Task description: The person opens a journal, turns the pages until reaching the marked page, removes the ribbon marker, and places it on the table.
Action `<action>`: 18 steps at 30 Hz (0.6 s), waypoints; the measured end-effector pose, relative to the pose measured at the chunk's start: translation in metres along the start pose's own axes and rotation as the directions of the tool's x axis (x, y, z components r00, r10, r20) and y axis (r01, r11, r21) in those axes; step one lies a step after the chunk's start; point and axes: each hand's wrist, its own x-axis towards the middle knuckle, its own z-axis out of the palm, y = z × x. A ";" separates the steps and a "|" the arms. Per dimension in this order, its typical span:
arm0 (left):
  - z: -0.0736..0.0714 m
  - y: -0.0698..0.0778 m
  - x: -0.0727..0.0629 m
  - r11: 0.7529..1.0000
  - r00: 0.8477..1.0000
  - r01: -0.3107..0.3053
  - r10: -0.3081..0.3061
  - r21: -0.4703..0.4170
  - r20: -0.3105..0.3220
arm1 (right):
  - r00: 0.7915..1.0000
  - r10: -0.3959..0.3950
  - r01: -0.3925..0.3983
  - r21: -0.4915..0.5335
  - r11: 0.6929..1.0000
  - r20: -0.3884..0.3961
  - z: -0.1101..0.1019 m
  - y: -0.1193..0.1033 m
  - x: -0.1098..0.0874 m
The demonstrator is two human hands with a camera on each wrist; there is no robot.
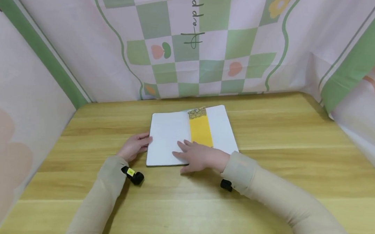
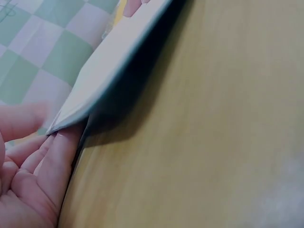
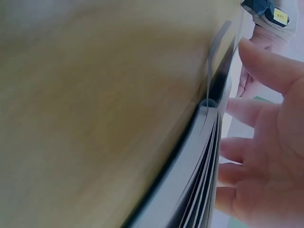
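Note:
An open notebook (image 1: 170, 130) with blank white pages and a dark cover lies on the table. A yellow strip (image 1: 200, 129) with a gold patterned end lies lengthwise on it, just right of the fold. At the notebook's left edge my left hand (image 1: 134, 146) holds the cover; in the left wrist view, fingers (image 2: 59, 161) are beneath the edge and the thumb is above. There the cover stands slightly off the wood. My right hand (image 1: 201, 156) rests with spread fingers across the lower middle, hiding the strip's lower end. The right wrist view shows the page edges (image 3: 190, 190) below it.
The wooden table (image 1: 183, 207) reaches back to a hanging cloth (image 1: 184, 47) with green and white checks. Similar cloth hangs at both sides. A black wrist camera (image 1: 134, 176) sits below the left hand, and another (image 1: 226, 185) below the right.

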 end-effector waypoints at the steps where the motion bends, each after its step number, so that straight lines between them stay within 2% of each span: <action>1: 0.000 0.000 0.000 1.000 1.000 -0.011 0.011 0.010 0.008 | 1.000 0.005 -0.005 -0.004 1.000 0.003 0.000 -0.001 0.000; 7: -0.002 -0.001 0.000 0.998 0.998 -0.062 0.062 0.022 0.014 | 1.000 0.019 -0.019 0.003 1.000 -0.002 -0.001 -0.003 0.002; 12: -0.004 -0.001 0.000 0.997 0.998 -0.065 0.065 0.042 -0.001 | 1.000 0.004 -0.004 0.012 1.000 -0.007 -0.004 -0.002 0.003; 15: -0.003 -0.001 0.001 0.998 0.999 -0.049 0.049 0.049 -0.003 | 1.000 -0.008 0.009 0.067 0.998 -0.026 -0.005 0.002 0.002; 18: -0.001 0.000 0.003 0.999 1.000 -0.027 0.027 0.039 -0.006 | 0.995 -0.010 0.025 0.158 0.987 -0.097 -0.009 0.010 0.000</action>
